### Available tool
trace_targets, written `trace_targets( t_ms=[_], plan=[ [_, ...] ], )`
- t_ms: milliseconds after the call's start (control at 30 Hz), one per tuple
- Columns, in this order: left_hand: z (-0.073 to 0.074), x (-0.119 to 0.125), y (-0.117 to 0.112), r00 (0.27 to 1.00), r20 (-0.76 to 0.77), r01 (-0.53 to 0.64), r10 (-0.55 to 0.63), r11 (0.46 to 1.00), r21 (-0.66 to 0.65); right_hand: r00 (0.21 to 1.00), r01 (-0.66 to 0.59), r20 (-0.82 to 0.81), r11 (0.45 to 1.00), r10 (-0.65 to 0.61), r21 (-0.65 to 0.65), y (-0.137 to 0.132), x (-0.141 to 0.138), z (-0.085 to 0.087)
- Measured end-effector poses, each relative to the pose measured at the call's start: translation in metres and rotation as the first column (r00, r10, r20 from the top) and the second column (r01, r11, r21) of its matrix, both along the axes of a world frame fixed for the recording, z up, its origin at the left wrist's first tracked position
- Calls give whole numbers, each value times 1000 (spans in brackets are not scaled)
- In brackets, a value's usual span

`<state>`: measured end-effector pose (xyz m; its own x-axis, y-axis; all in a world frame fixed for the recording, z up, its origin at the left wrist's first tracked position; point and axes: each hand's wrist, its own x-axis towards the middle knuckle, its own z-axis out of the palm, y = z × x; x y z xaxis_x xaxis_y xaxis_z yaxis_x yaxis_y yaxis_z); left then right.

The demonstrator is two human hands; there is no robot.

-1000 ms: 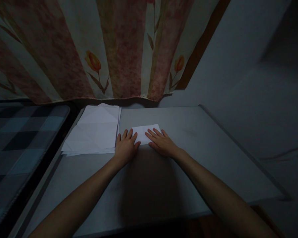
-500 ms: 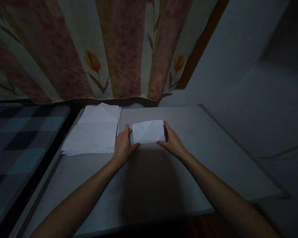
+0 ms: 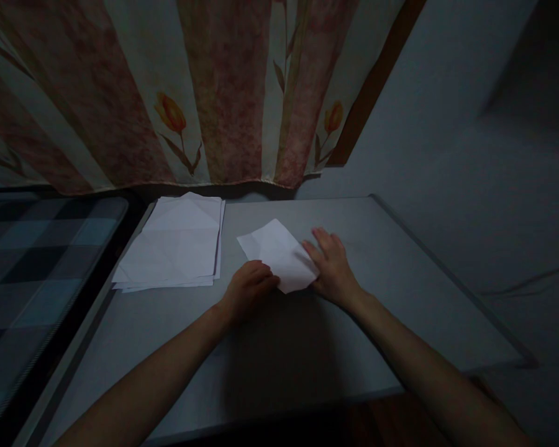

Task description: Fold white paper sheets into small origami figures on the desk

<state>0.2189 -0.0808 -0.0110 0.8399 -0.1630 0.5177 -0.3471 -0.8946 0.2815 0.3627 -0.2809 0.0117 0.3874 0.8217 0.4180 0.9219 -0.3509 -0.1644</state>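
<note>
A folded white sheet of paper lies turned at a slant on the pale table, between my two hands. My left hand pinches its lower left edge, with the thumb and fingers closed on the paper. At its right corner is my right hand, fingers spread apart and slightly blurred; the fingertips are close to the paper's edge, and whether they touch it I cannot tell. A stack of creased white paper sheets rests on the table's left side.
A checked mattress stands along the table's left edge. Behind hangs a striped curtain with tulips. A bare wall runs along the right, with a thin cable on it.
The folded paper has turned from lying straight to a slant, and its outline is now more pointed. My left hand has closed on its lower edge; my right hand's fingers have spread.
</note>
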Motion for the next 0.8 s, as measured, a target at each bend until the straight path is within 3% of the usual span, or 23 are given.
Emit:
trace_targets(
  t_ms=[67,133,200,300,433,567,800],
  plan=[
    [2,-2,-4,995,-96,48,-37,992,119,980,-196,-38,967,193,-164,-3,-8,0],
    [3,-2,-6,987,-153,72,-43,979,191,945,-326,-121,908,304,-263,-4,-14,-4],
    [1,-2,-3,985,-169,83,-46,972,218,932,-356,-173,891,318,-283,-4,-16,-12],
    [-2,1,6,986,-164,51,-16,977,206,934,-333,-209,916,289,-224,-4,-13,-23],
    [-5,4,13,977,-182,-86,112,986,144,936,-251,-279,963,215,-99,-2,-7,-22],
    [-4,5,11,960,-192,-191,202,979,74,947,-70,-318,996,52,-46,9,-6,-13],
    [5,5,6,948,-203,-190,244,949,252,974,201,-81,974,-209,-102,24,-8,-16]
  ],
)
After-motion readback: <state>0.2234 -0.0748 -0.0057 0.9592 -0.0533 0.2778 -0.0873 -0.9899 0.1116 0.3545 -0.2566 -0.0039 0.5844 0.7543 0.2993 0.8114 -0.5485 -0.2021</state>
